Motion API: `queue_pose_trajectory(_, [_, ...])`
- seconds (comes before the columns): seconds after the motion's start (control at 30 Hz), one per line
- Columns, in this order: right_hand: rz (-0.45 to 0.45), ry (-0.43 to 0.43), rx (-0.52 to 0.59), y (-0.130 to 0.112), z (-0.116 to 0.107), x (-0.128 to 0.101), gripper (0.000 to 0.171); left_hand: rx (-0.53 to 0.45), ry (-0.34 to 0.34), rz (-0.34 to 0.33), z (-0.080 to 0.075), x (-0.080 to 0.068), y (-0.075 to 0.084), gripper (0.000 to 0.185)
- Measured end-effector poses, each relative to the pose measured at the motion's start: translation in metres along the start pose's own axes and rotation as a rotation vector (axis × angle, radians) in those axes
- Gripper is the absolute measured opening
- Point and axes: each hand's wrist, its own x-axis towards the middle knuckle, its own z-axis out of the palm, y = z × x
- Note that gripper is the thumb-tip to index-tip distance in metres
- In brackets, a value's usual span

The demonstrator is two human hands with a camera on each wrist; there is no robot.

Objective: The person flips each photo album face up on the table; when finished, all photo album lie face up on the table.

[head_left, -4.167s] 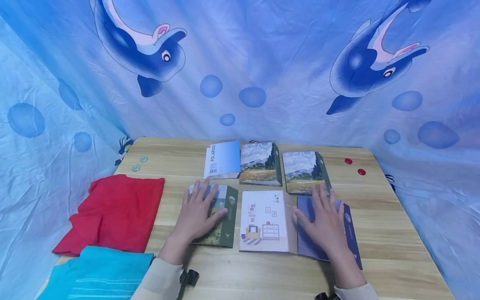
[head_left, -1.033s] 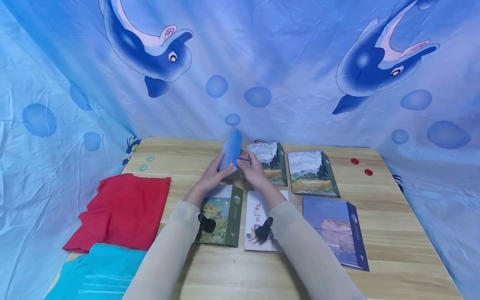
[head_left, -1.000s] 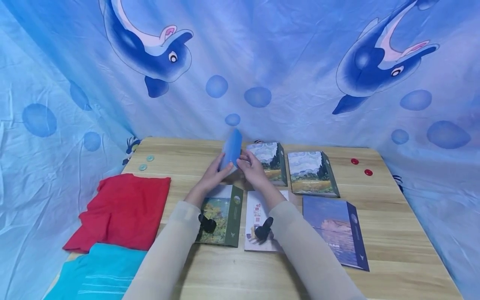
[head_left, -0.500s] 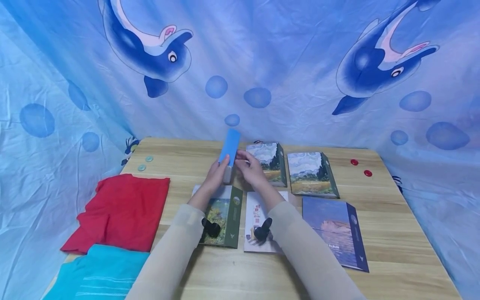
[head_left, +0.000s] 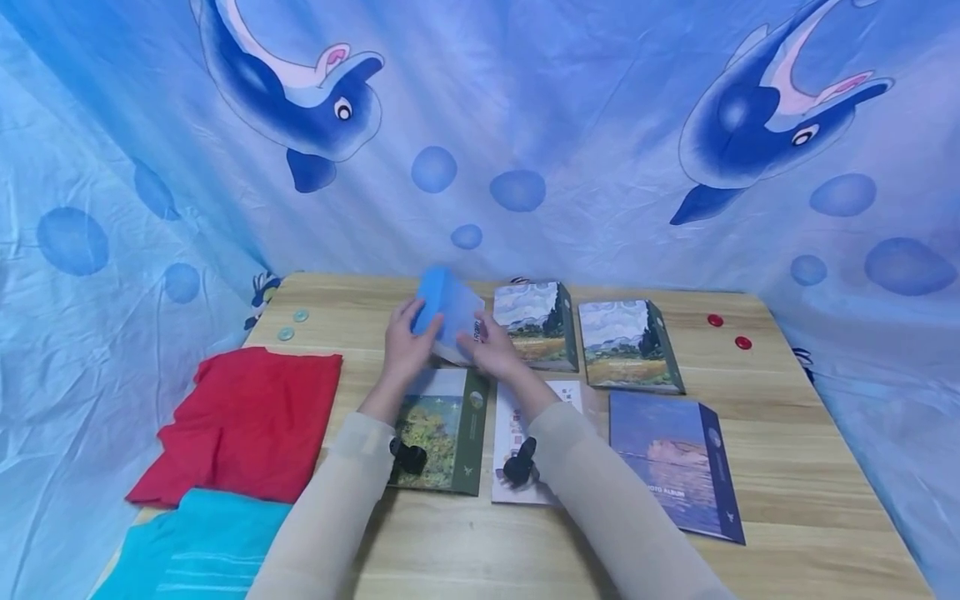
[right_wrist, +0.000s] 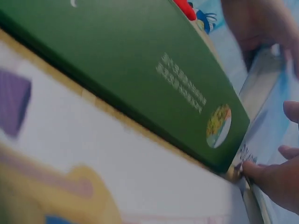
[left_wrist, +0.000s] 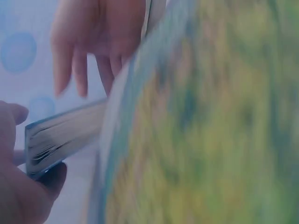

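Observation:
A blue and white Polaroid photo album (head_left: 459, 310) tilts above the back of the table, its blue spine to the left. My left hand (head_left: 405, 337) grips it at the spine, thumb on the cover and fingers around the far side. The page edges show in the left wrist view, where the left hand (left_wrist: 21, 172) clasps that end. My right hand (head_left: 497, 350) touches the lettered right side of the cover, fingers spread. In the right wrist view the right thumb of that hand (right_wrist: 275, 175) lies at the album's corner.
Two landscape-painting albums (head_left: 534, 325) (head_left: 628, 346) lie at the back right. Nearer are a green-spined album (head_left: 431, 437), a white album (head_left: 570, 392) under my right forearm and a purple-blue album (head_left: 671, 462). Red (head_left: 255, 417) and teal (head_left: 202, 542) cloths lie left. Red buttons (head_left: 742, 342) and pale green buttons (head_left: 286, 333) flank them.
Both hands, flat over other albums at first, have taken up the Polaroid album. It turned spine-on between them, then swung left so its lettered cover shows; my left hand shifted left.

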Motion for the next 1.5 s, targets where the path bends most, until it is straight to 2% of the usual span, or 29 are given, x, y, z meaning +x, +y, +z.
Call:
queue_pose_trajectory(0.07, [0.001,-0.008,-0.029,-0.003,0.001,-0.003,0.068,0.022,-0.04,-0.056,-0.006,0.001,-0.008,0.065])
queue_pose_trajectory(0.2, [-0.003,-0.004,-0.023,-0.004,0.002,-0.004,0.064,0.057,-0.168,-0.135,-0.016,0.003,-0.019,0.069])
queue_pose_trajectory(0.3, [0.01,0.0,0.016,-0.003,0.0,-0.004,0.062,0.079,-0.242,-0.167,-0.019,0.003,-0.024,0.071])
queue_pose_trajectory(0.37, [0.022,0.004,0.028,-0.002,-0.001,-0.004,0.062,0.086,-0.254,-0.173,-0.019,0.002,-0.024,0.072])
queue_pose_trajectory(0.43, [0.02,0.01,0.036,-0.002,-0.003,-0.004,0.062,0.094,-0.23,-0.145,-0.017,0.002,-0.024,0.07])
queue_pose_trajectory(0.5, [0.01,0.026,0.047,-0.002,-0.005,-0.004,0.062,0.112,-0.191,-0.089,-0.015,0.002,-0.021,0.068])
queue_pose_trajectory(0.67, [-0.062,0.092,0.061,-0.002,-0.02,-0.006,0.063,0.129,-0.116,0.101,-0.003,0.004,-0.007,0.061])
queue_pose_trajectory(0.77, [-0.116,0.132,-0.015,-0.002,-0.034,-0.011,0.061,0.119,-0.129,0.195,0.007,0.002,0.004,0.057])
queue_pose_trajectory(0.87, [-0.156,0.156,-0.117,0.0,-0.051,-0.017,0.06,0.135,-0.182,0.251,0.019,-0.001,0.013,0.058])
queue_pose_trajectory(1.03, [-0.197,0.166,-0.249,0.003,-0.08,-0.027,0.064,0.156,-0.274,0.291,0.038,-0.008,0.021,0.059])
queue_pose_trajectory(1.2, [-0.189,0.162,-0.337,0.009,-0.105,-0.038,0.067,0.14,-0.356,0.313,0.055,-0.011,0.026,0.059])
queue_pose_trajectory(1.33, [-0.169,0.159,-0.323,0.018,-0.122,-0.044,0.069,0.134,-0.385,0.321,0.069,-0.011,0.03,0.062])
queue_pose_trajectory(1.5, [-0.139,0.184,-0.292,0.033,-0.135,-0.045,0.067,0.17,-0.42,0.267,0.087,-0.014,0.033,0.064])
